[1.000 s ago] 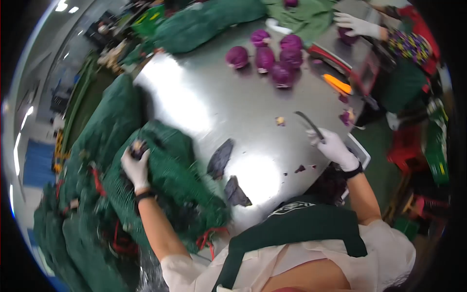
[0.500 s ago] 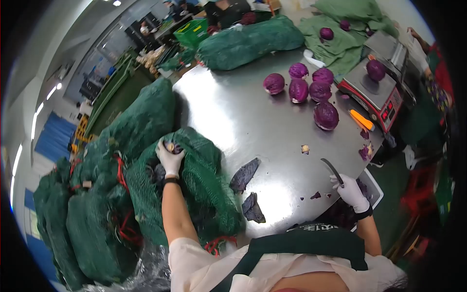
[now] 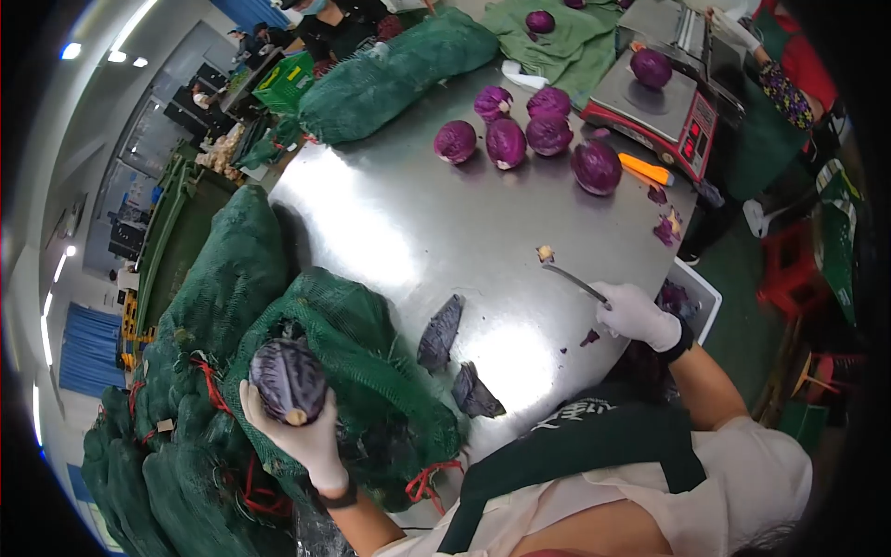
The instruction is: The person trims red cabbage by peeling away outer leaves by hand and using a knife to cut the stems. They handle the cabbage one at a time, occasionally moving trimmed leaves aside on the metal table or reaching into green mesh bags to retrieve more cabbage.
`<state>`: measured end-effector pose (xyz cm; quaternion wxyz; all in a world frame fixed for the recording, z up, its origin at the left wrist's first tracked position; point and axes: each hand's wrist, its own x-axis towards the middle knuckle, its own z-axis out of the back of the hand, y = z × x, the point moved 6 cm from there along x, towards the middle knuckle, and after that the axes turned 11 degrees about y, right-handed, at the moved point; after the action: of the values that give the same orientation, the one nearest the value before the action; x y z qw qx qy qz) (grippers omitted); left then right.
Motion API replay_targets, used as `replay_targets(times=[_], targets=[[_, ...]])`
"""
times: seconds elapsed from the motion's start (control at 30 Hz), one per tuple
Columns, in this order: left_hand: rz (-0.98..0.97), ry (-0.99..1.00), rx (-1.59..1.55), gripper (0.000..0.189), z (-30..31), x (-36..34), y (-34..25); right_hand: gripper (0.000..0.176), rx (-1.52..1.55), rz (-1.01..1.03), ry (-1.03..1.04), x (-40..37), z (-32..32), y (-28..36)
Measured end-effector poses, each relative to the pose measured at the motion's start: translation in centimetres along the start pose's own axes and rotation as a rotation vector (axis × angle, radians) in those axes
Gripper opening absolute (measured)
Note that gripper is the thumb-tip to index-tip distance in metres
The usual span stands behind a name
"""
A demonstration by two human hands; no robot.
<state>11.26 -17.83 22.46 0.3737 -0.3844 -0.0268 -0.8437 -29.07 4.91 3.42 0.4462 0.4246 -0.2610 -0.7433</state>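
Observation:
A dark purple cabbage [image 3: 288,376] rests in my gloved left hand [image 3: 302,444], its pale cut stem facing me. It is held over the open green mesh sack [image 3: 371,371], which has more dark leaves inside. My right hand [image 3: 639,316], also gloved, is closed round the handle of a knife [image 3: 574,281] with a curved blade, above the metal table [image 3: 371,213]. Near the blade tip lies a pale stem piece [image 3: 545,253]. Two loose dark outer leaves [image 3: 440,334] lie on the table beside the sack.
Several trimmed purple cabbages [image 3: 506,144] stand on the far table, and one sits on a red scale [image 3: 650,102]. An orange-handled tool [image 3: 647,169] lies beside it. Full green sacks [image 3: 223,269] crowd the left. A white bin [image 3: 698,297] stands at right. Other people are at the back and right.
My left hand has drawn the cabbage up out of the sack and nearer to me. My right hand, with the knife, has shifted slightly left and up in view as the camera turned.

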Motion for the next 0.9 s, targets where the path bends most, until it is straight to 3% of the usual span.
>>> replay_targets(times=[0.1, 0.17, 0.2, 0.27, 0.33, 0.37, 0.4, 0.47, 0.57, 0.67, 0.7, 0.8, 0.9], targets=[[-0.105, 0.300, -0.053, 0.090, 0.0, -0.5, -8.2, 0.030, -0.254, 0.196, -0.219, 0.5, -1.2, 0.6], [-0.121, 0.586, -0.120, 0.087, -2.6, -1.5, -11.9, 0.028, -0.052, 0.075, -0.116, -0.4, -1.3, 3.1], [-0.140, 0.685, -0.202, 0.086, -4.8, -2.3, -13.3, 0.028, -0.039, 0.049, -0.099, -0.5, -2.4, 2.9], [-0.148, 0.904, -0.438, 0.087, -10.4, -5.1, -14.2, 0.032, -0.099, 0.258, -0.209, -1.2, -3.6, 3.5], [-0.079, 1.131, -0.550, 0.087, -17.0, -9.8, -13.7, 0.032, -0.057, 0.311, -0.208, -2.5, -5.1, 3.5], [-0.031, 1.118, -0.587, 0.088, -18.5, -10.8, -13.8, 0.032, -0.030, 0.385, -0.218, -3.3, -5.8, 3.7], [0.004, 1.102, -0.623, 0.089, -19.5, -11.1, -14.3, 0.033, -0.042, 0.325, -0.147, -3.6, -6.6, 3.2], [0.023, 0.985, -0.598, 0.091, -20.0, -10.9, -15.8, 0.032, -0.084, 0.396, -0.257, -5.0, -7.5, 2.6], [-0.077, 1.018, -0.363, 0.090, -21.1, -11.1, -17.6, 0.026, -0.213, 0.231, -0.316, -5.7, -7.3, 1.7], [-0.182, 0.957, -0.276, 0.091, -21.9, -11.1, -17.8, 0.016, -0.208, 0.279, -0.450, -5.2, -7.7, 0.4], [-0.177, 0.939, -0.299, 0.091, -22.0, -11.0, -17.9, 0.010, -0.208, 0.285, -0.439, -5.0, -8.0, 0.3], [-0.169, 0.905, -0.333, 0.090, -22.6, -11.2, -17.5, 0.012, -0.240, 0.223, -0.320, -4.1, -9.0, 0.3], [-0.191, 0.879, -0.319, 0.089, -22.5, -11.0, -17.8, 0.011, -0.393, 0.179, -0.328, -3.6, -9.1, 0.4]])
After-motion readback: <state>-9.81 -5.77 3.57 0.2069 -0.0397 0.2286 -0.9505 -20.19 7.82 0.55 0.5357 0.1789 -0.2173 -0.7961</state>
